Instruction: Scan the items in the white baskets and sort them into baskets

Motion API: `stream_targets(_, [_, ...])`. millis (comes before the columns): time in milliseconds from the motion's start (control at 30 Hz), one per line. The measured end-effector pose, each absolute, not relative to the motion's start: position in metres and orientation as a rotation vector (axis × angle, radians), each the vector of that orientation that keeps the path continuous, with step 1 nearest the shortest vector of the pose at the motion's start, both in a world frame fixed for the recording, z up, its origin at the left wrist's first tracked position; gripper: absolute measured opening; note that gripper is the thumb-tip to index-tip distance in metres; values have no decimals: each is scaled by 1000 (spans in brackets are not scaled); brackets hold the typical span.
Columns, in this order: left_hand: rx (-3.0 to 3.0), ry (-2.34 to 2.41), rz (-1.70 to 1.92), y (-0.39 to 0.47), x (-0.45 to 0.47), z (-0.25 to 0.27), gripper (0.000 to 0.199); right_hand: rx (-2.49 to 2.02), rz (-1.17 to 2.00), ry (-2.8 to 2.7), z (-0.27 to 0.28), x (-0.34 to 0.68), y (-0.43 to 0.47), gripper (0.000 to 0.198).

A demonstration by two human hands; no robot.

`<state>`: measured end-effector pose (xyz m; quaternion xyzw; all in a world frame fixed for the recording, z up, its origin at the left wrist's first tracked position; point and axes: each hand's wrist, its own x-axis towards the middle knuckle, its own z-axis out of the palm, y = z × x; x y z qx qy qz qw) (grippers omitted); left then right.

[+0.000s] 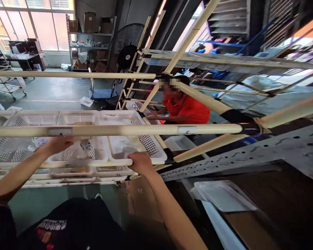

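The right hand (pixel 142 164) grasps the near rim of the end basket (pixel 149 145), thumb and fingers curled over its edge. That basket sits at the right end of a row on the rack, with something white (pixel 126 143) inside; what it is cannot be made out. The left hand (pixel 57 144) is raised over the near part of the middle basket (pixel 100 148), just by the label (pixel 60 132) on the upper rail (pixel 125 130). Its fingers are blurred, so whether they hold anything cannot be told. Small packets (pixel 86 146) lie in the middle basket, and a third basket (pixel 2 147) stands to its left. Below runs a lower tier of bins (pixel 108 171). At lower right lies a clear tray (pixel 225 196). Beyond the rack, a co-worker in a red shirt (pixel 189 110) is low down, arms forward. Farther back stand a blue cart (pixel 101 93), a large fan (pixel 126 55) and a shelf (pixel 91 33) with cartons.
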<state>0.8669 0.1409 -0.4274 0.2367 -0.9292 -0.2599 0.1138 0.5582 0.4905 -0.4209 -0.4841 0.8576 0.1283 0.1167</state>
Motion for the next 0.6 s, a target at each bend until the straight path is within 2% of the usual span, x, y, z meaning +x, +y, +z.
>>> stream_targets(100, [462, -2988, -965, 170, 876, -433, 51, -1475, 358, 2466, -420, 555, 492, 28])
stream_targets(200, [283, -3098, -1146, 177, 861, -441, 49, -1567, 345, 2381, -415, 549, 493, 25])
stream_targets(300, [325, -3246, -1039, 167, 843, -443, 51, -1665, 340, 2275, -410, 541, 496, 28])
stream_targets(433, [585, -3387, -758, 163, 838, -444, 73, -1743, 336, 2200, -407, 536, 499, 32])
stream_targets(533, [517, -3346, -767, 173, 838, -447, 82, -1755, 341, 2223, -410, 540, 502, 31])
stream_targets(600, [454, -3287, -849, 178, 836, -446, 77, -1752, 340, 2252, -415, 542, 504, 32])
